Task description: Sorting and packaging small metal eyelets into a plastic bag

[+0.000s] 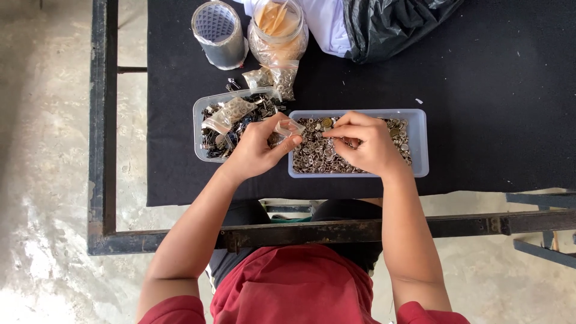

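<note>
My left hand pinches a small clear plastic bag at the left edge of a clear rectangular tray full of small metal buttons. My right hand rests over those buttons, fingers closed on one or more small pieces near the bag's mouth. Left of it, a second clear tray holds dark metal clips and a few filled little bags.
Both trays sit on a black cloth over a metal-framed table. At the back stand a tape roll, a clear jar, small filled bags, a white cloth and a black plastic bag.
</note>
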